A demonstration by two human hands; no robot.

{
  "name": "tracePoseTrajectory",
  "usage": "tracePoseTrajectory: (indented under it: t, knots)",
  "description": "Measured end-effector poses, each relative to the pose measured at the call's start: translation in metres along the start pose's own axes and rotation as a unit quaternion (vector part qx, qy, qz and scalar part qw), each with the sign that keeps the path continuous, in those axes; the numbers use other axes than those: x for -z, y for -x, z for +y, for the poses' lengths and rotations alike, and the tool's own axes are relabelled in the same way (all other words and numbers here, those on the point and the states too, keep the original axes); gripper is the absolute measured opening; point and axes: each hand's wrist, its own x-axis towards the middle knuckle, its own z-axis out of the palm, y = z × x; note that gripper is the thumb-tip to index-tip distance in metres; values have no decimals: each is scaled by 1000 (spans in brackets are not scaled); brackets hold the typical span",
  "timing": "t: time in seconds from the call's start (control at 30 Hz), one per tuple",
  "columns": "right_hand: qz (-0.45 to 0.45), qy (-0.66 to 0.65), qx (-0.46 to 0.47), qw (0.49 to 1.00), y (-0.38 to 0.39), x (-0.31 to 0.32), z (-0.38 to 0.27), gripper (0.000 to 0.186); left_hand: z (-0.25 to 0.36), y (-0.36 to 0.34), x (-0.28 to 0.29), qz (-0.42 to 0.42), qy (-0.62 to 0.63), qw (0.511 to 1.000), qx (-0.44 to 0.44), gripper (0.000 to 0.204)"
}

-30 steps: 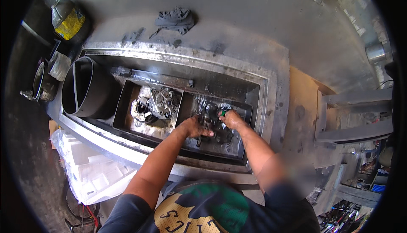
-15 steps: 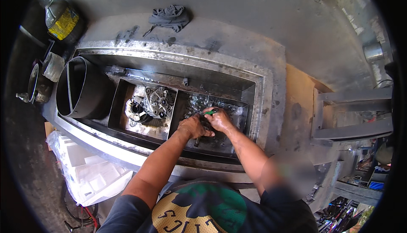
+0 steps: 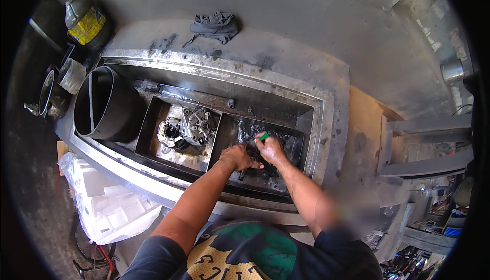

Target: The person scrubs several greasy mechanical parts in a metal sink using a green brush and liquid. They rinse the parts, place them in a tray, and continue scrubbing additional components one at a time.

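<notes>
Over the right compartment of a metal tray [image 3: 214, 142], both my hands work close together above dark, wet liquid [image 3: 250, 128]. My right hand [image 3: 271, 150] is closed round a tool with a green handle [image 3: 264, 136]; its working end is hidden below the fist. My left hand [image 3: 236, 157] grips a dark, wet metal part [image 3: 241, 175], mostly covered by the fingers, its kind not clear. In the left compartment lie a round finned metal housing [image 3: 199, 126] and a smaller ring-shaped metal part [image 3: 170, 134], like pieces of an alternator.
The tray sits inside a long metal basin [image 3: 326, 106]. A large dark cylinder [image 3: 120, 106] stands at its left end. Beyond the rim lies a grey cloth [image 3: 217, 26]. A jug [image 3: 88, 24] stands far left, white foam packaging [image 3: 104, 203] near left, a metal frame [image 3: 429, 165] right.
My right hand has shifted slightly, and the green handle now stands up more from the fist. My left hand keeps its grip. The whole view has moved a little.
</notes>
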Motion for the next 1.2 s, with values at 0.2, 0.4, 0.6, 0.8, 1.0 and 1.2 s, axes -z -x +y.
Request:
tracePoseTrajectory:
  t: [0.2,0.4,0.6,0.8,1.0,1.2]
  knots:
    - [17,92,-45,995,2,13,9,21,-10,-16,-4,15,-29,999,-11,122]
    - [36,28,-119,992,4,11,6,17,-9,-5,-13,51,-14,998,-38,123]
    - [-62,-102,-20,993,24,-3,6,22,-15,-8,-20,46,-8,999,-27,126]
    - [-2,-10,23,1000,14,25,-72,15,-20,2,-10,10,5,1000,-8,131]
    - [79,17,-157,984,10,9,22,19,-15,7,-27,131,11,991,-26,131]
    - [19,-67,-71,995,29,-10,25,22,-28,-1,-31,111,56,991,-56,128]
